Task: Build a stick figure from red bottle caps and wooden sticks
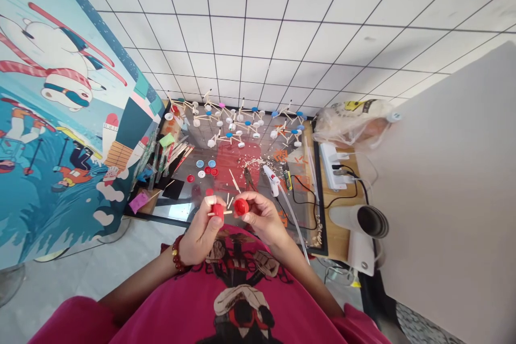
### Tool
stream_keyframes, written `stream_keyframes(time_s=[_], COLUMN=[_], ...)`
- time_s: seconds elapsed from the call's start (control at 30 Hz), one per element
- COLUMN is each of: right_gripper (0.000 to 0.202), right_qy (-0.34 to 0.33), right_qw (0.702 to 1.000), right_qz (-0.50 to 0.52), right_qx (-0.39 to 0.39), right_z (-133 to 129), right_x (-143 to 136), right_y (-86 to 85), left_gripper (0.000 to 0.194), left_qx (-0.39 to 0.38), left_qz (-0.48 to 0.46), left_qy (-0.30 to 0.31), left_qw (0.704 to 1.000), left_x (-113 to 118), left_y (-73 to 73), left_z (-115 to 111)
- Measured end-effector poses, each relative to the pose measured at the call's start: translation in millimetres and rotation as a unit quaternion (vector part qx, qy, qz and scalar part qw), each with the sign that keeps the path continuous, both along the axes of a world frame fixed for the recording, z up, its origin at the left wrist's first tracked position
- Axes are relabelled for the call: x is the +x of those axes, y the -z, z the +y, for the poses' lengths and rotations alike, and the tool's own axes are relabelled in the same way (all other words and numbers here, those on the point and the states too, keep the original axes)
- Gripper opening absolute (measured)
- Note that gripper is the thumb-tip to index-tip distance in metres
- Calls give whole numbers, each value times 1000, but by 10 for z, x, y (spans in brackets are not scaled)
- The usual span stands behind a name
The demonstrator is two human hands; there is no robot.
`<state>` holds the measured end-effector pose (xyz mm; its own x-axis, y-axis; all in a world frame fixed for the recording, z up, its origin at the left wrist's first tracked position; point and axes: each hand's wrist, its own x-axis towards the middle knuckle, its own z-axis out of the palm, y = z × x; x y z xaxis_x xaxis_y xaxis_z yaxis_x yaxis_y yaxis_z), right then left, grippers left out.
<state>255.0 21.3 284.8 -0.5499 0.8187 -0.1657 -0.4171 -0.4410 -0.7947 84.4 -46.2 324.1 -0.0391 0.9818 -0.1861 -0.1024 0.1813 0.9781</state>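
Low over the near edge of the table, my left hand (200, 234) pinches a red bottle cap (218, 211). A thin wooden stick (228, 212) runs through or behind that cap; which one, I cannot tell. Close beside it, my right hand (266, 220) grips another red bottle cap (241, 206), its hollow side facing up toward me. The two caps are slightly apart. Several short wooden sticks (230, 201) lie just beyond my fingers. Farther left are loose blue, white and red caps (207, 170) on the tabletop.
A white glue gun (271, 180), pliers (248, 176) and a utility knife (287, 180) lie among wood shavings. Several stick-and-cap models (229, 135) stand along the back. At right are a power strip (332, 165) and a plastic bag (355, 123); an illustrated panel (80, 118) rises at left.
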Motion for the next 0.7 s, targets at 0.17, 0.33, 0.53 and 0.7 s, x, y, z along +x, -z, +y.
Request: stream_keyframes(time_s=[0.17,0.33,0.53,0.7], right_gripper=[41,42,39,39], right_qy=[5,-6,-20,-14], right_qw=[999,994,991,995], right_qz=[30,64,98,72], right_qx=[-36,-82,-89,-67], right_z=[6,19,20,24], right_x=[3,21,5,0], right_y=[1,-6,15,42], left_gripper=[31,38,29,28], left_qx=[-99,-118,-55,-47], left_qz=[-183,-298,-281,-212], left_qy=[143,102,35,67], left_qw=[967,942,958,974], left_x=[6,1,-10,14], left_y=[-140,-263,-176,-174], left_z=[71,119,111,103])
